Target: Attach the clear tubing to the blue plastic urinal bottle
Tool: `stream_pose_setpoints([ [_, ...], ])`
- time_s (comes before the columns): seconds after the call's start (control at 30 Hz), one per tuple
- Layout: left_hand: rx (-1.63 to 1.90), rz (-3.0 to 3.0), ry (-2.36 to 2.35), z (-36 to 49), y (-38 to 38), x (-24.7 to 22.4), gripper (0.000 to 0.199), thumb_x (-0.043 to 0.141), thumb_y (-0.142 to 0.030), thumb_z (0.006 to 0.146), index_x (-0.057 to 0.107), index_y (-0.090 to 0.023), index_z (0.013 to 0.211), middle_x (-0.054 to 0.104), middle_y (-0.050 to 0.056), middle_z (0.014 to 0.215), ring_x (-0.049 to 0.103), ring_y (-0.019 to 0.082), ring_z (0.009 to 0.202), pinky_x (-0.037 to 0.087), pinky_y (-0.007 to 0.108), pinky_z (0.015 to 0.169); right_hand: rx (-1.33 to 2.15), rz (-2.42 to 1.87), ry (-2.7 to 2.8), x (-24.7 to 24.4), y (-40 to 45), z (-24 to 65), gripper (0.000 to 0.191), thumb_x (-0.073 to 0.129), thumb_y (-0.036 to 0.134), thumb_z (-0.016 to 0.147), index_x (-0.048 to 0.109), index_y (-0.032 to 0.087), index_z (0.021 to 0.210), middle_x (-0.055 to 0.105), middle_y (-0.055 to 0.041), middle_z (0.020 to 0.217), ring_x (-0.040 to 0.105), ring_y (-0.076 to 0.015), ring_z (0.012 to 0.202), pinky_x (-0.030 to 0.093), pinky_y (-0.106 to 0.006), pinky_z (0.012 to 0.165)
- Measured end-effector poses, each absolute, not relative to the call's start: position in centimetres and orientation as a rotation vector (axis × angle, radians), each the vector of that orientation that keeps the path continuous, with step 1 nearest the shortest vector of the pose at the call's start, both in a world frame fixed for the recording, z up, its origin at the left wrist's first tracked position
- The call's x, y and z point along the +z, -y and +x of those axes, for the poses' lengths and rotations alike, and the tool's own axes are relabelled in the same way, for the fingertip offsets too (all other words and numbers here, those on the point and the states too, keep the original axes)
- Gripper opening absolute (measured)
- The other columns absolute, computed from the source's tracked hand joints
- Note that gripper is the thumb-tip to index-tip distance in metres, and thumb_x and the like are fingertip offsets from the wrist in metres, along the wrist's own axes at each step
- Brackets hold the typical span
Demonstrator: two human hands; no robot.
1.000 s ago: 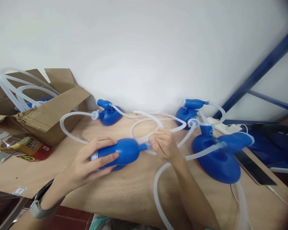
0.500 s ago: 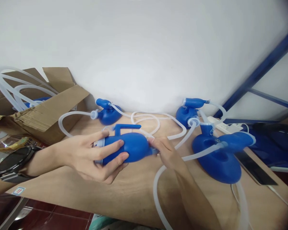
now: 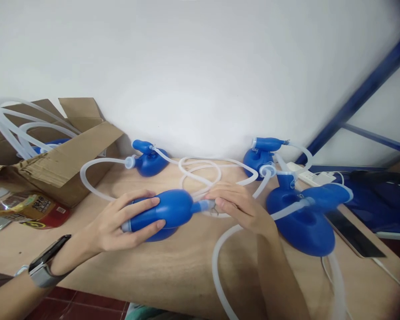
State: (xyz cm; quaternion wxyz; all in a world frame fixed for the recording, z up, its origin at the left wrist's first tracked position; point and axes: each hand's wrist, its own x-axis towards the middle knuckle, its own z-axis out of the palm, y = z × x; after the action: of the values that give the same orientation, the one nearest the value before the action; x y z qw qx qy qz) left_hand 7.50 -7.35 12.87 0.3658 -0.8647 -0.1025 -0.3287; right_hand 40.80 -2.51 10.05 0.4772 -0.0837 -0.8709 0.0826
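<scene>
My left hand [image 3: 120,224] is wrapped over a blue bulb-shaped plastic vessel [image 3: 173,208], fingers on top of it. Its narrow spout points right and ends in a translucent tube piece [image 3: 206,205]. My right hand [image 3: 243,206] closes on that tube piece, where thin wire, perhaps a clip, shows at the fingertips. Below the vessel, part of another blue rounded form shows; whether the two are joined I cannot tell. Similar blue vessels with hoses stand around: one behind left [image 3: 150,162], one behind right [image 3: 255,160] and a larger one [image 3: 300,222] beside my right forearm.
Coiled translucent hose [image 3: 216,166] lies behind my hands, and another hose [image 3: 216,262] hangs past the front edge. An open cardboard box [image 3: 86,160] holds more hoses. A packaged bottle [image 3: 36,211], a phone [image 3: 353,233] and a power strip [image 3: 306,175] are on the table.
The vessel has come down and left and turned, so its side handle no longer shows. My right hand has shifted right to the tube piece at the spout; my left hand keeps its grip.
</scene>
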Motion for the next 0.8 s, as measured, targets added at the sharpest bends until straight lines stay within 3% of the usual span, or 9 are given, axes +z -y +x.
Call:
stream_pose_setpoints([
  [0.1,-0.571,-2.143,0.001,7.5,7.4,13.1,0.033,0.083,-0.017,0.082,0.076,-0.031,0.111,0.067,0.003,0.126,0.065,0.026,0.122,0.062,0.044,0.104,0.515,-0.401,2.139,9.5,2.6,40.9,0.06,0.03,0.047,0.117,0.073,0.013,0.092,0.072,-0.0037,0.087,0.067,-0.0093,0.083,0.047,-0.024,0.081],
  [0.17,-0.371,-2.033,-0.138,7.6,7.2,13.4,0.028,0.083,-0.024,0.085,0.078,-0.035,0.11,0.066,-0.001,0.129,0.064,0.021,0.12,0.051,0.052,0.121,0.6,-0.586,2.209,9.0,2.8,40.1,0.077,0.019,0.061,0.115,0.068,0.013,0.08,0.067,-0.0049,0.075,0.062,-0.0102,0.072,0.043,-0.025,0.073],
  [0.23,-0.264,-1.959,-0.209,7.6,6.9,13.9,0.027,0.081,-0.026,0.089,0.079,-0.038,0.113,0.064,-0.004,0.133,0.062,0.017,0.12,0.041,0.055,0.129,0.523,-0.739,2.274,8.6,3.0,39.0,0.081,0.017,0.069,0.112,0.058,0.013,0.07,0.06,-0.0059,0.065,0.053,-0.0113,0.064,0.037,-0.028,0.067],
  [0.33,-0.216,-1.94,-0.231,7.7,6.4,14.8,0.031,0.079,-0.023,0.09,0.077,-0.038,0.117,0.065,-0.005,0.136,0.062,0.015,0.117,0.049,0.047,0.125,0.465,-0.926,2.22,8.5,3.1,37.4,0.076,0.02,0.066,0.113,0.043,0.014,0.063,0.053,-0.0051,0.061,0.045,-0.0108,0.058,0.029,-0.03,0.064],
  [0.4,-0.185,-1.899,-0.241,7.8,6.2,15.4,0.033,0.079,-0.018,0.088,0.077,-0.037,0.116,0.064,-0.006,0.138,0.063,0.014,0.116,0.056,0.036,0.117,0.492,-0.988,2.149,8.8,3.0,36.8,0.069,0.024,0.054,0.116,0.052,0.013,0.069,0.06,-0.0052,0.068,0.053,-0.0114,0.066,0.031,-0.028,0.068],
  [0.5,-0.134,-1.801,-0.274,7.8,6.0,16.1,0.038,0.08,-0.013,0.083,0.076,-0.035,0.115,0.059,-0.006,0.144,0.058,0.013,0.126,0.06,0.026,0.109,0.437,-1.008,2.087,9.2,2.2,36.7,0.051,0.03,0.033,0.115,0.073,0.014,0.094,0.072,-0.0041,0.092,0.065,-0.0128,0.089,0.035,-0.025,0.079],
  [0.63,-0.046,-1.759,-0.3,7.8,6.0,16.6,0.049,0.083,-0.015,0.079,0.073,-0.033,0.124,0.051,-0.001,0.147,0.049,0.019,0.138,0.066,0.028,0.096,0.233,-0.959,2.18,8.9,0.7,37.2,0.044,0.041,0.034,0.113,0.076,0.015,0.092,0.074,-0.0027,0.092,0.066,-0.014,0.09,0.031,-0.026,0.075],
  [0.7,-0.044,-1.772,-0.32,7.7,6.0,16.6,0.049,0.083,-0.018,0.08,0.073,-0.034,0.125,0.052,0.001,0.147,0.048,0.021,0.138,0.066,0.029,0.095,0.221,-0.839,2.215,8.6,0.4,37.3,0.043,0.041,0.037,0.113,0.078,0.017,0.102,0.075,-0.0029,0.098,0.068,-0.0147,0.094,0.035,-0.025,0.077],
  [0.8,-0.108,-1.808,-0.285,7.7,6.1,16.4,0.045,0.083,-0.018,0.082,0.074,-0.034,0.123,0.053,0.0,0.144,0.049,0.021,0.136,0.057,0.043,0.117,0.452,-0.673,2.161,8.4,0.6,37.4,0.041,0.04,0.039,0.114,0.072,0.025,0.135,0.073,0.0001,0.121,0.07,-0.0103,0.093,0.043,-0.021,0.081],
])
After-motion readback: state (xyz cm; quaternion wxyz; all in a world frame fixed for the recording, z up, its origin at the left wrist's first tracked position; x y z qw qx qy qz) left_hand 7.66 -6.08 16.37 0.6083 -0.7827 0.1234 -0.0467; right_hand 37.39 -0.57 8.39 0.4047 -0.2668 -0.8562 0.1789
